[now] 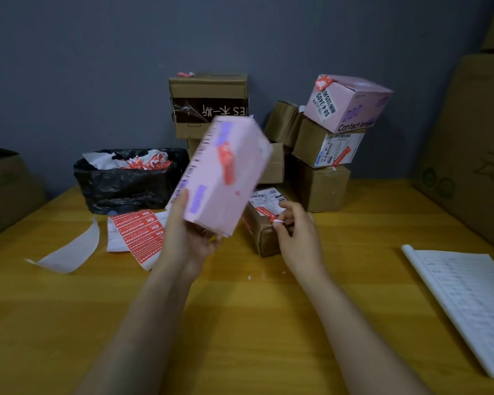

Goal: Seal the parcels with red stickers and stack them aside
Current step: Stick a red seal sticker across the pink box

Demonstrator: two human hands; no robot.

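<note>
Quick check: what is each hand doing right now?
Left hand: grips the pink box, held tilted.
Right hand: pinches a small red-and-white sticker scrap above the brown parcel.

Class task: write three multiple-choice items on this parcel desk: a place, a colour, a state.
1. The red sticker sheet lies on the table: A beside the black bag; B at the right edge; C at the near edge.
2. The box in the left hand is: A pink; B green; C black.
3. The right hand: A lies flat; B pinches a small scrap; C grips the box.
Key: 1 A, the sheet lies just before the bag; 2 A, its sides show pink; 3 B, thumb and finger close on the scrap.
</note>
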